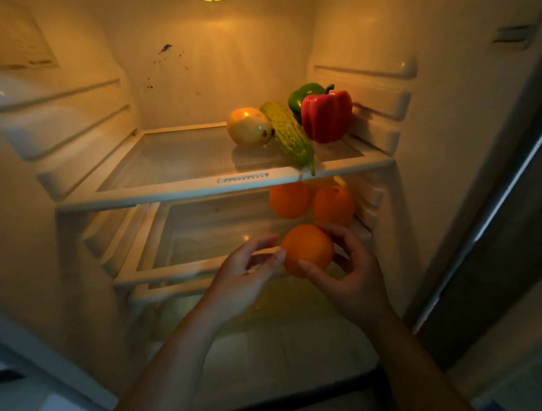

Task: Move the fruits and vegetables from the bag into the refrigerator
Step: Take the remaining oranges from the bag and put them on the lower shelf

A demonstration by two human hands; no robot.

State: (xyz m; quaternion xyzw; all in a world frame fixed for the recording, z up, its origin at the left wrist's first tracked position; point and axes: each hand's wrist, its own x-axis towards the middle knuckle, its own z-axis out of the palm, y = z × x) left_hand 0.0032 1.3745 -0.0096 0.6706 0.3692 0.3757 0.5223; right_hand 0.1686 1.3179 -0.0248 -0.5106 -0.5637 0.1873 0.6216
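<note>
Presently, right grip (349, 272) holds orange (308, 249), gourd (289, 132) front-to-back, stem frontward

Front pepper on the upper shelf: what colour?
The front pepper is red, clearest in the head view.

**A home kitchen, seen through an open fridge**

The view looks straight into a household refrigerator (223, 76). It has cream plastic walls with moulded rails (381, 101) on both sides, glass shelves edged in white trim, and a warm lamp (212, 1) glowing at the top. Dark specks (165, 48) stain the back wall. Everyday produce lies on the upper shelf (176, 192): a red pepper (325, 117), a green pepper (300, 94), a bitter gourd (289, 135) and a yellow fruit (247, 126). There are oranges (289, 201) on the lower shelf (176, 274).
</note>
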